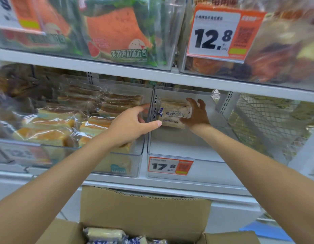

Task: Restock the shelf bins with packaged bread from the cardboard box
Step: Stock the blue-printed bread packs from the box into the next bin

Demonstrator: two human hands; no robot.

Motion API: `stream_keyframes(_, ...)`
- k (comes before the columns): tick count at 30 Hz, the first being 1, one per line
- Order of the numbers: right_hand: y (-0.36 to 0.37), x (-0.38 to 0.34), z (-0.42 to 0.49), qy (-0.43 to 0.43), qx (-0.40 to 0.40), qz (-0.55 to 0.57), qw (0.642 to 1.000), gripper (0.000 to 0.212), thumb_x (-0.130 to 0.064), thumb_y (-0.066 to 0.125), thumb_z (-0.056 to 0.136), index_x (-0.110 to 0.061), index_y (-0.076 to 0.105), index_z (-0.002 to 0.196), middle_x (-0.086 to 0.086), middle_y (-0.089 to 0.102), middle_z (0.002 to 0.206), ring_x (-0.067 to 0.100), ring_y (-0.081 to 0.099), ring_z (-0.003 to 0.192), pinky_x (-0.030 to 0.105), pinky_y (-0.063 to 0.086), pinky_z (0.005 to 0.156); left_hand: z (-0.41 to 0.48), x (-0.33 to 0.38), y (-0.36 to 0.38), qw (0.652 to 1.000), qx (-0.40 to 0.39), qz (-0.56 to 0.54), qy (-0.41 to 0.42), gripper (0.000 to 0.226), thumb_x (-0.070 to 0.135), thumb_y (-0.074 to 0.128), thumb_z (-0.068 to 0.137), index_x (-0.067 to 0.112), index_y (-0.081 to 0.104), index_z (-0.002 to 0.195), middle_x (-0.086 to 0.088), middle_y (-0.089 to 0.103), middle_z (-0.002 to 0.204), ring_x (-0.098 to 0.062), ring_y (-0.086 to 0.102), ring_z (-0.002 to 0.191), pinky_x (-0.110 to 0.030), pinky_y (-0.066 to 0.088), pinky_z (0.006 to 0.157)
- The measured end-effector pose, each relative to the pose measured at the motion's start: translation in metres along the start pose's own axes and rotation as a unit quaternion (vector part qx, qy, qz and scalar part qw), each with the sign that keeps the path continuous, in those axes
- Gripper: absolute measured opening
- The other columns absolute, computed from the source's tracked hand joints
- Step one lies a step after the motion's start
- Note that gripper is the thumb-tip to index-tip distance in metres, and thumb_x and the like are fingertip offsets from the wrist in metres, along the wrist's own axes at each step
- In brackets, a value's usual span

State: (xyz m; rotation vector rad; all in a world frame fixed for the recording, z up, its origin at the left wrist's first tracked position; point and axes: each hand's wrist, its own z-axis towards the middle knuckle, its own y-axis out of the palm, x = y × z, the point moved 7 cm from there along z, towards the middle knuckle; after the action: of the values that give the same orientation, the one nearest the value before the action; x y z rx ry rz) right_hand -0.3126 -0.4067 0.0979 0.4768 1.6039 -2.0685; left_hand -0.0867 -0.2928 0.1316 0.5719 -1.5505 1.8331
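Placing step: bread pack [173, 114] in clear bin [170, 148], centre-right. Right hand [196, 114] fingers curled round its right end; left hand [133, 124] thumb touches its left edge, grip unclear. Next: set it down, release, fetch from cardboard box [144, 213].

I saw a pale bread packet [173, 114] with blue lettering, an orange-and-white price tag [170, 166] with black digits, a brown cardboard box [144, 213], and red-green watermelon-print packs [117, 32].
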Motion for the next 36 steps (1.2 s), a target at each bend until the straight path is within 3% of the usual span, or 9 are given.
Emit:
stream_keyframes(3,-0.015,-0.018,-0.033,-0.026,-0.015,-0.03,0.999,0.06,-0.022,0.071,0.085,-0.022,0.044,0.139,0.01,0.035,0.145,0.029,0.048,0.126,0.039,0.045,0.103,-0.005,0.008,-0.01,0.998,0.038,0.051,0.016,0.07,0.06,0.069,0.077,0.025,0.055,0.135,-0.004,0.064,0.101,-0.02,0.06,0.093,-0.041,0.052,0.084)
stream_keyframes(7,-0.043,-0.05,-0.111,-0.093,0.027,-0.046,0.994,0.026,-0.023,0.065,0.087,-0.017,0.062,0.113,0.003,0.058,0.111,0.017,0.058,0.095,0.033,0.049,0.085,-0.035,0.037,-0.016,0.985,0.108,0.102,0.086,0.026,0.047,0.074,0.079,0.028,0.065,0.094,0.008,0.056,0.088,-0.013,0.055,0.086,-0.031,0.044,0.071)
stream_keyframes(13,-0.018,-0.046,-0.234,-0.087,-0.046,0.013,0.995,0.015,-0.015,0.064,0.082,-0.02,0.063,0.096,-0.008,0.058,0.085,0.005,0.047,0.067,0.031,0.045,0.071,-0.117,0.01,0.037,1.0,-0.019,0.0,-0.001,0.02,0.031,0.079,0.077,0.02,0.062,0.075,0.009,0.057,0.062,-0.008,0.052,0.058,-0.031,0.044,0.06)
stream_keyframes(17,0.055,-0.003,-0.306,-0.012,-0.231,0.036,0.972,0.023,-0.014,0.065,0.087,-0.021,0.063,0.109,-0.009,0.056,0.085,0.004,0.051,0.073,0.023,0.04,0.073,-0.19,-0.078,0.078,0.985,-0.12,-0.008,-0.127,0.022,0.025,0.08,0.079,0.023,0.06,0.072,0.008,0.056,0.065,-0.006,0.049,0.06,-0.024,0.039,0.062)
stream_keyframes(21,0.127,0.047,-0.354,0.124,-0.305,0.089,0.94,0.019,-0.013,0.063,0.091,-0.017,0.062,0.11,-0.002,0.062,0.098,0.016,0.059,0.094,0.027,0.046,0.084,-0.25,-0.161,0.09,0.966,-0.128,-0.03,-0.223,0.014,0.025,0.08,0.079,0.019,0.068,0.079,0.008,0.065,0.073,-0.007,0.058,0.068,-0.016,0.042,0.059)
stream_keyframes(26,0.2,0.064,-0.375,0.068,-0.394,-0.104,0.911,0.041,-0.034,0.046,0.1,-0.008,0.052,0.132,0.015,0.057,0.131,0.032,0.048,0.123,0.039,0.039,0.1,-0.273,-0.204,0.109,0.944,-0.14,-0.071,-0.291,0.011,0.011,0.074,0.084,0.003,0.069,0.089,-0.011,0.063,0.078,-0.017,0.057,0.073,-0.018,0.046,0.063)
stream_keyframes(31,0.236,0.065,-0.376,-0.01,-0.39,-0.286,0.875,0.038,-0.047,0.047,0.097,-0.013,0.064,0.099,0.012,0.042,0.131,0.031,0.033,0.124,0.042,0.027,0.104,-0.274,-0.202,0.12,0.94,-0.153,-0.073,-0.296,0.015,0.022,0.073,0.086,0.009,0.068,0.092,-0.004,0.063,0.079,-0.012,0.058,0.072,-0.014,0.042,0.059)
stream_keyframes(35,0.234,0.058,-0.363,0.058,-0.329,-0.139,0.932,0.002,-0.017,0.06,0.089,-0.018,0.061,0.087,0.005,0.064,0.107,0.026,0.052,0.111,0.033,0.04,0.092,-0.276,-0.2,0.118,0.937,-0.152,-0.083,-0.304,0.006,0.019,0.07,0.089,0.015,0.066,0.088,-0.01,0.057,0.08,-0.018,0.054,0.072,-0.006,0.04,0.048)
stream_keyframes(36,0.23,0.055,-0.361,0.075,-0.321,-0.087,0.94,0.014,-0.008,0.057,0.087,-0.021,0.059,0.083,0.003,0.068,0.099,0.024,0.059,0.103,0.031,0.044,0.086,-0.275,-0.2,0.118,0.935,-0.153,-0.087,-0.309,0.006,0.019,0.07,0.089,0.014,0.066,0.09,-0.011,0.058,0.081,-0.019,0.055,0.074,-0.009,0.042,0.049)
